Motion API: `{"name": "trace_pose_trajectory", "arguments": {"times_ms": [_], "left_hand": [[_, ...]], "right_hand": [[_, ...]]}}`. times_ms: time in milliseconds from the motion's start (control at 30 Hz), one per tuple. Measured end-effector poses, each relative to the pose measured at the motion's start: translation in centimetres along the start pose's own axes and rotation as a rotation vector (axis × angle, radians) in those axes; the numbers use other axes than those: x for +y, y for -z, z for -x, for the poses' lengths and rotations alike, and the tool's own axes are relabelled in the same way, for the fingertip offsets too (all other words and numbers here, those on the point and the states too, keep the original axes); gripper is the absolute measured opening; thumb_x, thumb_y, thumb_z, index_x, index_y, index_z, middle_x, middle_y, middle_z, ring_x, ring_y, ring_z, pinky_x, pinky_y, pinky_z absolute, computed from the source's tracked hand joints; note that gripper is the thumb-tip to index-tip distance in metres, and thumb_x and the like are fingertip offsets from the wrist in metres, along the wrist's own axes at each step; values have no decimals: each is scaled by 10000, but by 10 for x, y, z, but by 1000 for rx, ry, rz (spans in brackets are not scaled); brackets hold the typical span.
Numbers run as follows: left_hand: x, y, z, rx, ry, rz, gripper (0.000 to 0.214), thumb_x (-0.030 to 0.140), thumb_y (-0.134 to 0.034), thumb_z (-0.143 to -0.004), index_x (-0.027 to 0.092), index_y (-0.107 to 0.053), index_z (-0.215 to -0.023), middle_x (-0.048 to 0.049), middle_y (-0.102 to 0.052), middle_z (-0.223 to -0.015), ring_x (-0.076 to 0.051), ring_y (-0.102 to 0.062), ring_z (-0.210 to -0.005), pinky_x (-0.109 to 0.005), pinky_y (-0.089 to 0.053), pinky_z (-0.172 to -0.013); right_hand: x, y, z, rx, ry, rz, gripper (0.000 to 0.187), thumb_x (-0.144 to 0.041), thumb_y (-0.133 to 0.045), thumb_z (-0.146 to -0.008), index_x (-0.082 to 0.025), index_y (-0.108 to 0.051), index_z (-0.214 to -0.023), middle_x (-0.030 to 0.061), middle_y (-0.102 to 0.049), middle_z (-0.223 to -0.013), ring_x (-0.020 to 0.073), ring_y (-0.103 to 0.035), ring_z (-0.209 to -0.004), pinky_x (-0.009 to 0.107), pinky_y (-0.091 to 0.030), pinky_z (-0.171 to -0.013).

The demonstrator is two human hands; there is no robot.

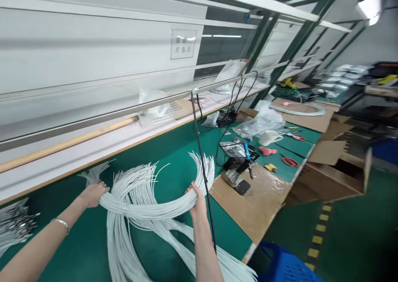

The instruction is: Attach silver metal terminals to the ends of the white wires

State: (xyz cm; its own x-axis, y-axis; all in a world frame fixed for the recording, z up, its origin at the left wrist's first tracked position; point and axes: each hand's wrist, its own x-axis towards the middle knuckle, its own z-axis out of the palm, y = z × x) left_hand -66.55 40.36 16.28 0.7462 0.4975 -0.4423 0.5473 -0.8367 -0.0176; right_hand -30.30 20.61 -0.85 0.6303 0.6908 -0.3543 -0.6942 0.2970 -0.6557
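A thick bundle of white cables lies curved on the green bench top. My left hand is closed round the bundle near its left end, where the loose ends fan out. Near the right bend, my right hand grips the same bundle, fingers wrapped over it. More white cables trail down towards me under the bundle. A thin black cord hangs from the rail above and crosses in front of my right hand.
A cardboard sheet with a soldering tool and small parts lies to the right. Beyond are plastic bags, a white cup, red scissors and open cardboard boxes. A blue crate stands below the bench edge. Metal-tipped wires lie at far left.
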Motion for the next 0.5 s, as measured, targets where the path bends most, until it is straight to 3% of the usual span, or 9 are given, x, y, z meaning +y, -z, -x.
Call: {"name": "trace_pose_trajectory", "arguments": {"times_ms": [67,167,233,300,400,500], "left_hand": [[28,1,-28,29,11,48,436,321,-704,-969,203,-612,-1378,-127,-578,-1489,-351,-585,-1310,-620,-479,-1071],[98,-9,-64,40,-88,192,540,342,-702,-968,229,-541,-1470,-132,-468,-1603,-385,-490,-1410,-660,-409,-1128],[145,-20,-86,41,-146,294,532,344,-694,-974,231,-540,-1470,-131,-482,-1591,-374,-523,-1380,-642,-440,-1108],[178,-29,-104,21,-135,389,455,347,-689,-980,207,-591,-1401,-127,-600,-1461,-327,-637,-1238,-570,-540,-1012],[199,-37,-118,-20,-48,496,316,366,-698,-976,171,-685,-1224,-78,-721,-1215,-275,-722,-1034,-464,-610,-873],[198,-35,-121,-1,55,559,310,362,-698,-976,171,-686,-1220,-79,-716,-1225,-276,-718,-1044,-464,-609,-874]], "right_hand": [[9,-7,-6,0,22,13,352,-352,-673,-1006,-183,-632,-1311,100,-675,-1284,247,-703,-1046,448,-627,-849],[22,-20,-7,-17,35,49,345,-352,-677,-1003,-183,-637,-1302,96,-679,-1273,247,-704,-1039,442,-629,-838],[23,-28,-4,-45,52,86,337,-357,-678,-1002,-188,-643,-1292,95,-685,-1259,244,-704,-1024,436,-633,-821],[20,-36,-1,-70,83,147,339,-368,-676,-1001,-193,-644,-1289,97,-689,-1249,243,-704,-1014,436,-638,-807],[13,-51,6,-67,141,290,339,-357,-676,-1004,-178,-643,-1290,93,-688,-1256,244,-709,-1030,442,-626,-844],[19,-62,29,-30,231,457,362,-357,-669,-1010,-180,-626,-1323,100,-666,-1313,259,-698,-1090,470,-604,-906]]}}
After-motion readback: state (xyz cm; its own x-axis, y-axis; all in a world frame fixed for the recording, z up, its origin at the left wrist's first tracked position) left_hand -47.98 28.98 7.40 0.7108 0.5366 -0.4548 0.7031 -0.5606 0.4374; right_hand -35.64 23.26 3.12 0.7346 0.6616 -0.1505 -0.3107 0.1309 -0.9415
